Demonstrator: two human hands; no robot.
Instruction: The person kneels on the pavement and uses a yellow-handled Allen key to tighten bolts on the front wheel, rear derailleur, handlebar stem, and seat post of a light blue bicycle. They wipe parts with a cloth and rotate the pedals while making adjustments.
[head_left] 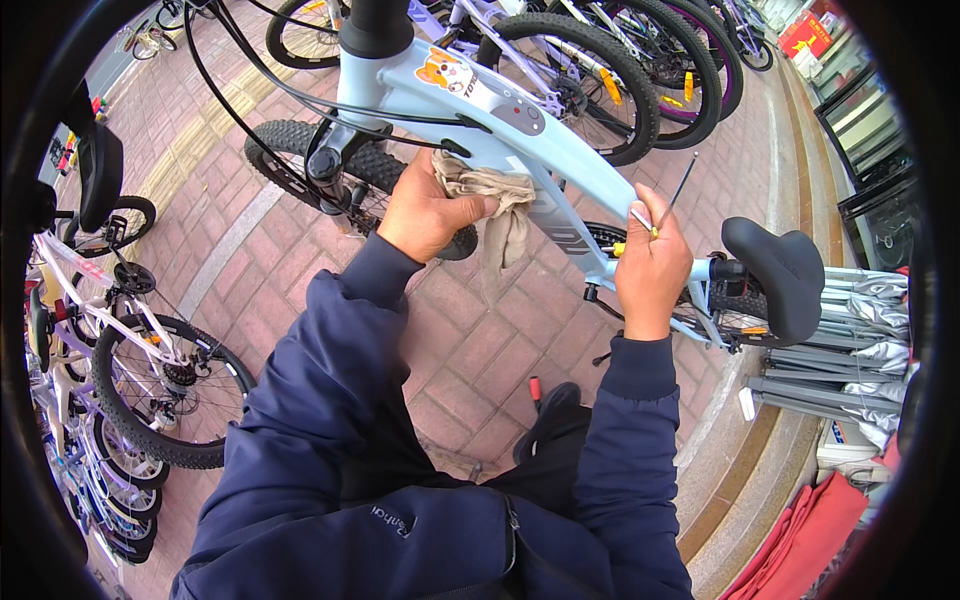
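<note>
Head view: the left grip (430, 212) pinches a beige cloth (505, 192) between thumb and fingers; it looks soft, light and limp, easiest to hold bunched. The right grip (652, 262) curls closed around a thin-shafted tool (684, 178), probably light and stiff, best taken by its handle end. Just beyond both, the pale-blue bicycle frame (585, 156) seems rigid and smooth, perhaps slippery; its top tube offers a hold. Cables (400, 115) cross ahead of the left grip, a black saddle (782, 275) sits right of the right grip, and parked bicycles (610, 85) stand farther ahead.
</note>
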